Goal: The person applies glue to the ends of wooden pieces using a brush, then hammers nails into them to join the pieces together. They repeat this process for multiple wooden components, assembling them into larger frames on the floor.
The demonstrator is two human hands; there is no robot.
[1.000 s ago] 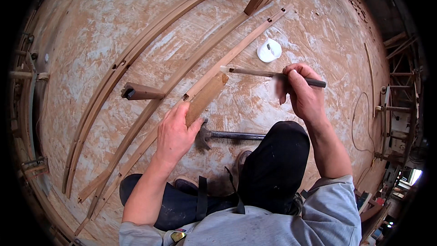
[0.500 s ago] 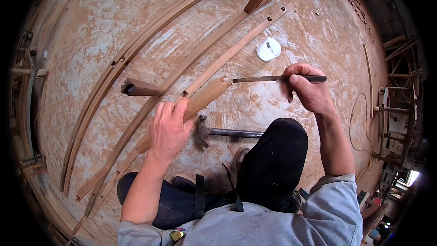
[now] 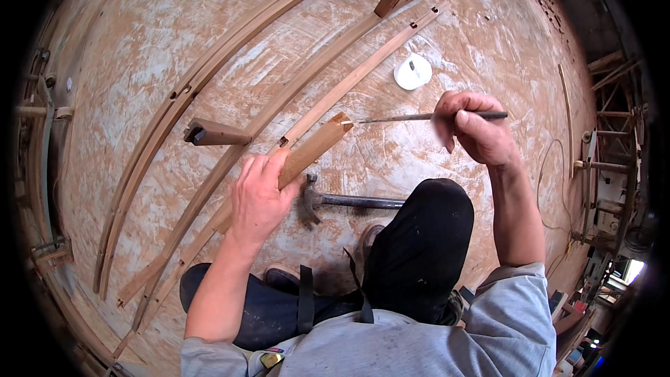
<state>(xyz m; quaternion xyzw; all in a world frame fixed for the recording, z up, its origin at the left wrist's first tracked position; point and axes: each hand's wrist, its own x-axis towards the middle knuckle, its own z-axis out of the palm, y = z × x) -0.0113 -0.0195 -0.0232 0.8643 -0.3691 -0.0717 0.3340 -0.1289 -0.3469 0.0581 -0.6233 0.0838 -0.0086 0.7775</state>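
Note:
My left hand (image 3: 259,192) is closed around a short wooden piece (image 3: 317,148), whose cut end points away to the right. Some white stuff shows at that end. In my right hand (image 3: 477,127) is a thin dark stick (image 3: 405,119), pinched between thumb and fingers. Its pale tip reaches the end of the wooden piece; whether it touches I cannot tell. Part of my right fingers is blurred. Beyond the stick stands a white tub (image 3: 412,72) with a small dark mark in it. A claw hammer (image 3: 356,202) lies between the wooden piece and my knee.
Long slotted wooden strips (image 3: 363,70) and a curved rail (image 3: 293,87) run diagonally across the floor (image 3: 118,49). Two wooden posts rise from the rail, one post (image 3: 216,134) near my left hand. Another slotted pair (image 3: 157,115) lies farther left. Racks (image 3: 611,167) line the right side.
The wooden piece has turned in my left hand, so its end face shows more. My right hand has shifted slightly right, and the stick is angled differently.

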